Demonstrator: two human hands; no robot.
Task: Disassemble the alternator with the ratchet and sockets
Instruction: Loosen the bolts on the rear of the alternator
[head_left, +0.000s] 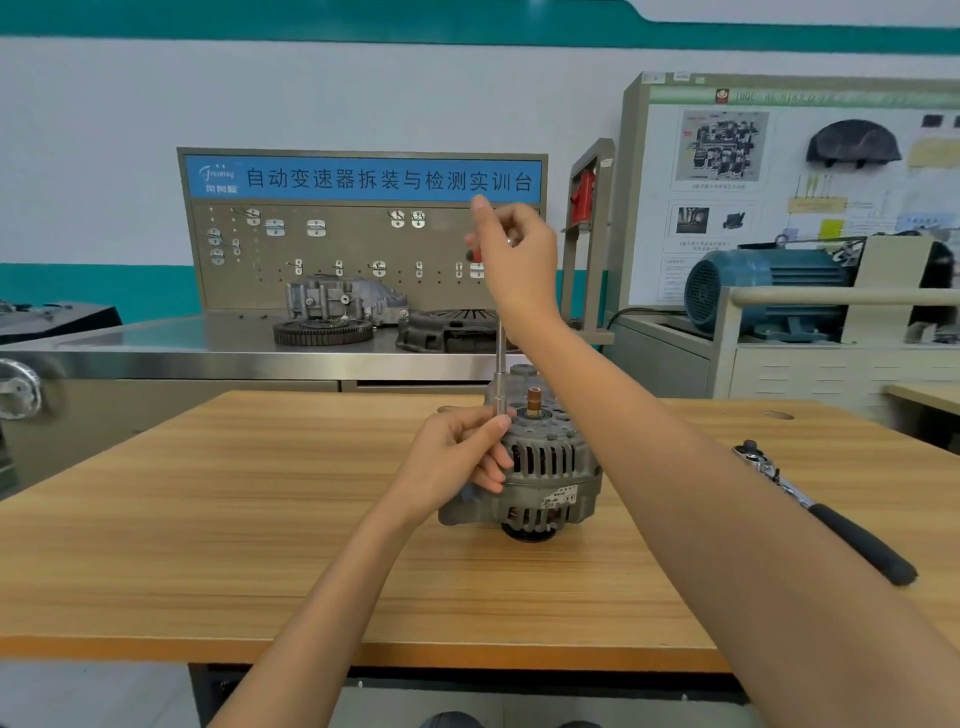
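**Alternator on the bench, driver on a top bolt**

So the alternator (540, 462) sits just right of center in the frame, on the wooden table (208, 545), standing on its pulley end with the slotted grey housing facing me and the copper slip ring poking up at the top.

My right hand (511, 254) is up high, a bit above center, fingers curled round the red handle of a socket driver (500, 358). Most of the handle is hidden in my fist, only a bit of red shows on the left side. The thin metal shaft runs straight down from there to the socket at its bottom end, which stands upright on the top left edge of the alternator.

My left hand (457, 457) is lower, touching the left side of the housing. Thumb and forefinger pinch the socket right at its base, the other fingers curl against the alternator body.

The ratchet (826, 512) lies by itself at the right of the frame on the table, chrome head pointing up-left, black grip pointing down-right, well apart from the alternator.

Behind the table, mid frame, there's a steel bench with a gear (322, 331), a clutch plate (452, 327) and a pegboard (363, 249) with a blue sign. A blue motor (769, 291) sits at the right.
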